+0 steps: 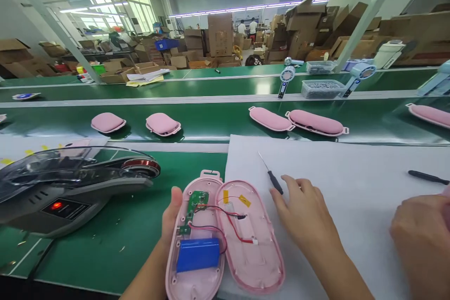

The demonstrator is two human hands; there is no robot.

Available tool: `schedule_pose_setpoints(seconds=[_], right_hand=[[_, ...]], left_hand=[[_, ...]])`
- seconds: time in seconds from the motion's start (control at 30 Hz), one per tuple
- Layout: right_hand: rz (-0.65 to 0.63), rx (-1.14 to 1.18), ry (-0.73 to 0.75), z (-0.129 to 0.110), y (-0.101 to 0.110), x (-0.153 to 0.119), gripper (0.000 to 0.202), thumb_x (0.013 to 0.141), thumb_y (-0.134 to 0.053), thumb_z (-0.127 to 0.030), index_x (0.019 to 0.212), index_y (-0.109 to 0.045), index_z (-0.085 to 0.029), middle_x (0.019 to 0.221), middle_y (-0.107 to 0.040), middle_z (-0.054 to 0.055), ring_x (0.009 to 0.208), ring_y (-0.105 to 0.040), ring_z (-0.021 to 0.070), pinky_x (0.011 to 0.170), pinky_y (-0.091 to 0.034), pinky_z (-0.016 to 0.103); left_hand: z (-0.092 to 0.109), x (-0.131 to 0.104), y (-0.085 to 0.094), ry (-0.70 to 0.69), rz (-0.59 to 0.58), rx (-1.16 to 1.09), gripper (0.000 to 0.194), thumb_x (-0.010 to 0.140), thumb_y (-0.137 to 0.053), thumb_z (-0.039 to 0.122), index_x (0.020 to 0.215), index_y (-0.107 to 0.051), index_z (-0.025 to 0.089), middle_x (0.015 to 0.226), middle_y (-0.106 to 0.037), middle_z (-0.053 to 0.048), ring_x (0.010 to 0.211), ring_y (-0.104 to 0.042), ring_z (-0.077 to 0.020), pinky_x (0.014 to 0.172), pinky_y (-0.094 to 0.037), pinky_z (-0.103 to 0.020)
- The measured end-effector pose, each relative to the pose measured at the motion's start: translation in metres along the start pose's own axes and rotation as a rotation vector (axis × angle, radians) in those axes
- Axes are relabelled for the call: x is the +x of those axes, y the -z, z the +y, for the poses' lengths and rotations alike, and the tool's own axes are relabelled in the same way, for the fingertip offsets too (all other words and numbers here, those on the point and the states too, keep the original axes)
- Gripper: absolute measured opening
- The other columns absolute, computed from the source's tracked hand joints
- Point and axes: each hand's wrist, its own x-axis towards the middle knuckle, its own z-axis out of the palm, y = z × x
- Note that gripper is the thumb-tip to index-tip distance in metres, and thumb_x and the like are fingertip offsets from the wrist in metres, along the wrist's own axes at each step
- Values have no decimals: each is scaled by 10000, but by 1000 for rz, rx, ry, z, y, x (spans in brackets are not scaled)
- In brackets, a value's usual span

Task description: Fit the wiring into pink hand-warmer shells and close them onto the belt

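An opened pink oval case lies low in the middle. Its left half [195, 286] holds a green circuit board [194, 208] and a blue battery [198, 254]; red and black wires run to the right half [253, 262], which has two yellow tape pieces. My left hand [170, 225] grips the left half's outer edge, thumb up, other fingers hidden beneath. My right hand [302, 206] is right of the case, fingers apart and holding nothing, its fingertips beside a black screwdriver [274, 182] on the white sheet [355, 168].
A grey machine [77, 192] with a red light stands at left. Pink cases [162, 123] lie along the green conveyor [211, 124]. Another person's hand [420, 234] is at the right edge, below a second screwdriver [428, 177]. Handheld fans [287, 75] and a screw tub [322, 89] stand behind.
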Motion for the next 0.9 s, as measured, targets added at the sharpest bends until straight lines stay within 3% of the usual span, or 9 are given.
schedule_pose_setpoints(seconds=[0.07, 0.17, 0.23, 0.33, 0.43, 0.53, 0.67, 0.77, 0.9], right_hand=[[-74, -28, -38, -3, 0, 13, 205, 879, -490, -279, 952, -632, -152, 1009, -606, 143, 958, -559, 324, 647, -483, 370], [-63, 39, -67, -2, 6, 12, 164, 885, -457, -233, 917, -607, -174, 842, -639, 73, 735, -600, 229, 576, -458, 314], [70, 255, -110, -1, 17, -2, 143, 861, -521, -309, 934, -601, -216, 752, -642, 12, 606, -586, 169, 521, -446, 268], [430, 706, -118, -9, 38, -32, 224, 761, -667, -405, 909, -609, -247, 777, -634, -8, 631, -599, 145, 553, -471, 245], [570, 1151, 75, -27, 47, -58, 202, 816, -653, -380, 890, -521, -247, 836, -623, 19, 661, -630, 168, 555, -510, 281], [388, 1379, 251, -43, 34, -74, 180, 904, -574, -326, 943, -412, -257, 833, -628, 19, 618, -635, 150, 535, -532, 277], [162, 1313, 369, -48, 3, -76, 67, 953, -460, -245, 968, -396, -252, 919, -576, 22, 762, -632, 124, 669, -539, 268], [95, 1197, 496, -44, -10, -70, 97, 932, -427, -158, 989, -442, -235, 965, -565, 36, 838, -621, 122, 746, -533, 269], [114, 1117, 565, -44, -14, -65, 146, 891, -452, -106, 973, -453, -226, 968, -585, 31, 931, -593, 109, 799, -511, 217]], left_hand=[[-1, -1, 1, 20, 22, -3, 828, 821, -329, 710, 1422, -326, 140, 1394, -471, -172, 1317, -362, -401, 1100, -214, -566], [-1, 0, 0, 70, 45, -17, 835, 801, -367, 719, 1400, -370, 138, 1392, -472, -176, 1312, -364, -413, 1097, -216, -568], [-1, 2, 0, 74, 46, -27, 819, 806, -376, 711, 1389, -390, 137, 1389, -475, -177, 1308, -368, -415, 1091, -223, -571], [-2, 5, 0, 68, 41, -35, 783, 829, -356, 690, 1375, -413, 132, 1373, -492, -181, 1296, -386, -413, 1082, -231, -579], [-4, 6, 2, 62, 77, -59, 786, 830, -343, 693, 1373, -413, 130, 1346, -516, -187, 1268, -422, -413, 1067, -250, -581], [-6, 8, 5, 53, 129, -73, 806, 823, -345, 703, 1380, -395, 123, 1306, -547, -196, 1223, -469, -414, 1031, -296, -578], [-8, 12, 7, 41, 136, -1, 812, 814, -401, 687, 1353, -416, 80, 1207, -605, -212, 1143, -530, -415, 974, -356, -546], [-7, 15, 5, 89, 120, 31, 863, 770, -425, 732, 1286, -481, 42, 1119, -637, -219, 1072, -561, -419, 925, -387, -522], [-7, 15, 3, 155, 138, 23, 920, 734, -390, 791, 1234, -521, 30, 1058, -646, -213, 1007, -578, -400, 884, -404, -494]])
